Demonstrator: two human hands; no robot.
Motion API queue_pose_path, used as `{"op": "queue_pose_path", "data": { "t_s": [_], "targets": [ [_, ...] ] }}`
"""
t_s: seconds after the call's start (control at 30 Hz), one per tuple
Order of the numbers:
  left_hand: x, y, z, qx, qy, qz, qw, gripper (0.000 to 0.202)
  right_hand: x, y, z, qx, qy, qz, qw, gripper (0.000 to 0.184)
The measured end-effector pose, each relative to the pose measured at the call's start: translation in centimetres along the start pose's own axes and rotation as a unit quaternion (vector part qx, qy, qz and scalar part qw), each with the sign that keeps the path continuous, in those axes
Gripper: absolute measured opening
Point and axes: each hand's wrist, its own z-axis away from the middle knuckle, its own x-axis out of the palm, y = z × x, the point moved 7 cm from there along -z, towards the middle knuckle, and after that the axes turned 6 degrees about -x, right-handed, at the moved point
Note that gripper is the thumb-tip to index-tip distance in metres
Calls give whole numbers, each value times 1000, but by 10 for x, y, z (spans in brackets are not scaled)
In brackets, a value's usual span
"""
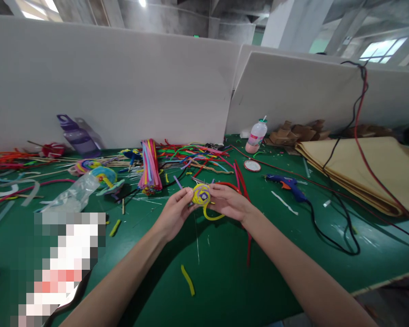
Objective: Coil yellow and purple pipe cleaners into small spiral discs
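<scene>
Between my two hands, above the green table, is a round coil of yellow and lilac pipe cleaners (202,194). My left hand (180,204) pinches its left edge with thumb and fingertips. On the opposite edge, the fingers of my right hand (229,200) are closed. A loose yellow pipe cleaner end (213,219) curves down from the coil below my right fingers. Red pipe cleaners (244,190) lie on the table just behind and beside my right hand. A short yellow piece (187,280) rests on the table nearer to me.
A bundle of coloured pipe cleaners (150,165) stands behind my left hand. Right of my hands lies a blue glue gun (289,185) with its cord. Further back are a pink drink bottle (256,136) and a purple bottle (78,138). Brown paper sheets (364,168) cover the right side.
</scene>
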Motion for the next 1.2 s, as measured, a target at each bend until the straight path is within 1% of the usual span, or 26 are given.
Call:
{"op": "queue_pose_path", "data": {
  "t_s": [0.07, 0.13, 0.3, 0.37, 0.47, 0.53, 0.6, 0.77, 0.9, 1.03, 1.13, 1.2],
  "targets": [
    [2, -1, -1, -8, -25, 17, 1000, 12, 1, 0, 0, 0, 0, -2, 1000, 15],
    [3, -2, -1, -7, -36, 28, 999, 13, 2, 0, 0, 0, -1, -5, 1000, 13],
    [0, -3, 0, 2, -7, 51, 999, 18, 7, 0, -1, -6, -1, -27, 1000, 12],
    [2, -1, 1, 2, -5, 40, 999, 19, 6, 0, -1, -8, 4, -28, 1000, 12],
    [5, 2, 1, 6, -30, 22, 999, 21, 0, 0, -2, -8, 19, -34, 999, 12],
    [6, 3, 0, 10, -42, 16, 999, 19, -5, -1, -3, -12, 37, -46, 998, 11],
    [3, 1, -1, 14, -34, 4, 999, 14, -7, -2, -3, -16, 48, -55, 997, 11],
    [-5, -2, -3, 24, 3, -26, 999, 14, -2, -2, -3, -17, 42, -45, 998, 13],
    [-5, -2, -3, 28, 7, -21, 999, 13, -1, -1, -3, -18, 51, -46, 998, 13],
    [-2, -7, -2, 9, 5, -6, 1000, 20, -3, -2, -5, -31, 50, -49, 997, 15],
    [-2, -8, -2, 13, 12, -13, 1000, 25, -3, -4, -4, -40, 58, -21, 997, 17],
    [-4, -6, -3, 22, 21, -10, 999, 23, 1, -5, -3, -42, 50, 20, 998, 18]
  ]
}}
